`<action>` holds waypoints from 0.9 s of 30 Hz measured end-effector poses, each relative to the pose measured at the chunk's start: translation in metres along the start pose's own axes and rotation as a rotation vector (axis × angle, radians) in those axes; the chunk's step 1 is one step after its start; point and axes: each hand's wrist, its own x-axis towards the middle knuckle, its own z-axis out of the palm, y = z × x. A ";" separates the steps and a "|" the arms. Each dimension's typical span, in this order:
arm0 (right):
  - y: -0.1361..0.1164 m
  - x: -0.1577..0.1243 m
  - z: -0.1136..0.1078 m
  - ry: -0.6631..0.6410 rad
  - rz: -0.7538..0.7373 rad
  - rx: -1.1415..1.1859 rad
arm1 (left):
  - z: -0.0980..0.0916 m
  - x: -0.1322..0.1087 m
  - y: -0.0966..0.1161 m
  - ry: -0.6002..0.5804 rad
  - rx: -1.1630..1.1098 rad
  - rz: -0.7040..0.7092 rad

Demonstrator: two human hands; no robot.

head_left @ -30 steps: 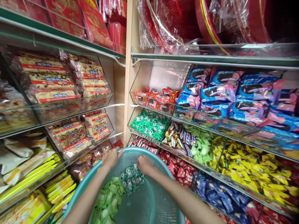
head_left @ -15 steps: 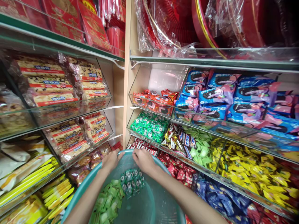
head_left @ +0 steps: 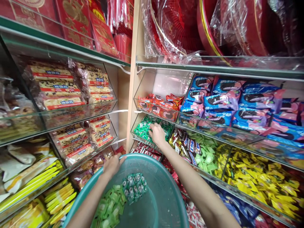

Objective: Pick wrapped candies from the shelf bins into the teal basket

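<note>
My left hand (head_left: 112, 164) is wrapped round the far rim of a large teal plastic basin (head_left: 168, 177). Inside the basin lie a heap of light-green wrapped candies (head_left: 111, 202) and, beside it, a flat cluster of dark-green wrapped candies (head_left: 135, 187). My right hand (head_left: 156, 134) reaches past the basin over a glass compartment of shiny green wrapped candies (head_left: 145, 123). Its fingers curl down at the candies; their tips are hidden, so I cannot make out what is in them.
Glass shelf edges (head_left: 213, 139) run close to my right arm. Around stand chocolate bars (head_left: 188, 144), yellow candies (head_left: 256, 177), blue snack packs (head_left: 218, 98), orange-red packs (head_left: 159, 104) and wrapped nougat-like bars (head_left: 63, 90). A wooden post (head_left: 133, 79) divides the shelves. Red packets (head_left: 73, 25) fill the upper left.
My right hand has let go of the basin rim and moved up and right to the green candies. My left hand stays on the rim. The view has shifted slightly.
</note>
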 end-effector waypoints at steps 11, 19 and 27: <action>-0.001 0.002 0.017 -0.032 -0.044 -0.022 | 0.000 0.002 -0.003 0.007 0.000 -0.006; -0.004 0.002 0.018 0.003 -0.073 -0.053 | 0.001 0.000 -0.004 0.007 -0.008 -0.020; -0.001 -0.003 -0.006 0.192 -0.070 -0.004 | 0.002 0.000 -0.004 0.003 0.004 -0.021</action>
